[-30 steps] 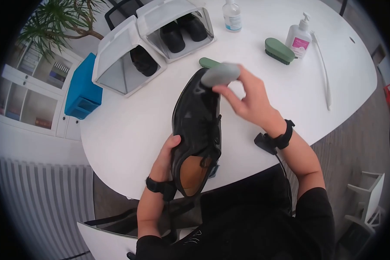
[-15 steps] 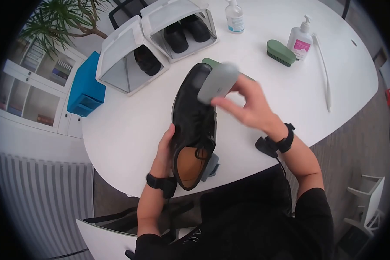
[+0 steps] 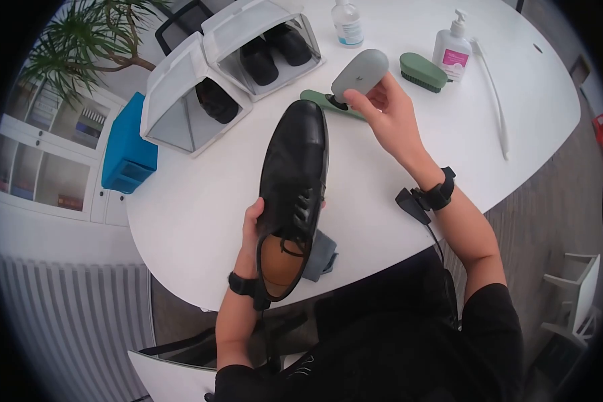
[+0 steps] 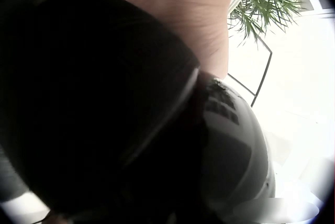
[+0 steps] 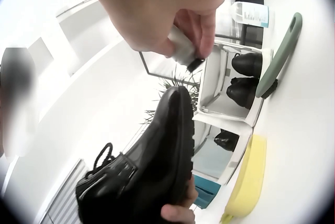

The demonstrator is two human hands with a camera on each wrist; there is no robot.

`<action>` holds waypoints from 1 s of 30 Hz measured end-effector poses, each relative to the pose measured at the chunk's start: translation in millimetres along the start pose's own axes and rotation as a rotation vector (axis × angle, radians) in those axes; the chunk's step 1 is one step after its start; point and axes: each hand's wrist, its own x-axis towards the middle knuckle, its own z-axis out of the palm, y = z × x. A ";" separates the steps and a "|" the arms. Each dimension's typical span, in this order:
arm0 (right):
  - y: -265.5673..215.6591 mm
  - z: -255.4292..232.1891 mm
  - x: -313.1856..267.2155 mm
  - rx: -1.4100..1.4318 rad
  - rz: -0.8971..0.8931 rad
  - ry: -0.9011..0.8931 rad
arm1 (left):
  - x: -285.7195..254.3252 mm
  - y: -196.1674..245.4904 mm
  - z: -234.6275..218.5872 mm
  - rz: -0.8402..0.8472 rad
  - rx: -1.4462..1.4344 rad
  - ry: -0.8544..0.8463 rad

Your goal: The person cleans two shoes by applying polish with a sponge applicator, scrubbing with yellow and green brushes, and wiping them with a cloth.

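The left hand (image 3: 249,228) grips a black lace-up shoe (image 3: 291,157) from beside and below, its thumb on the side and the toe tilted up. In the left wrist view the dark shoe (image 4: 235,145) fills much of the picture and hides the fingers. Pinched between thumb and fingers of the right hand (image 3: 392,117) is a grey oval-backed brush (image 3: 362,74), clear of the shoe's toe. The right wrist view shows the brush's dark bristles (image 5: 195,65) above the toe.
Behind stand two clear-fronted boxes (image 3: 171,67) holding black shoes. A green long-handled brush (image 3: 315,98), a green oval brush (image 3: 422,70), two bottles (image 3: 452,50), a white stick (image 3: 494,100), a blue box (image 3: 127,147) and a grey cloth (image 3: 321,258) lie around. A yellow object (image 5: 248,182) shows too.
The right hand with the grey brush has moved from the shoe's toe up and away from it. The shoe has turned more upright, with its toe leaning less to the right.
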 end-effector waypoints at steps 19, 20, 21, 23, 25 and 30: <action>-28.5 24.5 -37.2 -0.030 -0.420 -0.330 | 0.0 4.0 3.3 0.089 0.192 0.275; -27.8 24.6 -34.5 -0.055 -0.446 -0.277 | -1.3 3.6 7.2 0.087 0.190 0.274; -24.2 25.0 -30.3 -0.057 -0.445 -0.276 | -3.2 3.4 12.2 0.046 0.154 0.267; -11.4 25.3 -18.0 -0.143 -0.420 -0.058 | -4.0 3.1 13.0 -0.002 0.121 0.257; -6.6 20.3 -6.6 -0.146 -0.341 -0.012 | -5.9 2.0 8.6 -0.026 0.090 0.172; 4.3 19.1 0.2 -0.001 -0.196 0.064 | -3.2 3.7 0.2 0.008 0.099 0.193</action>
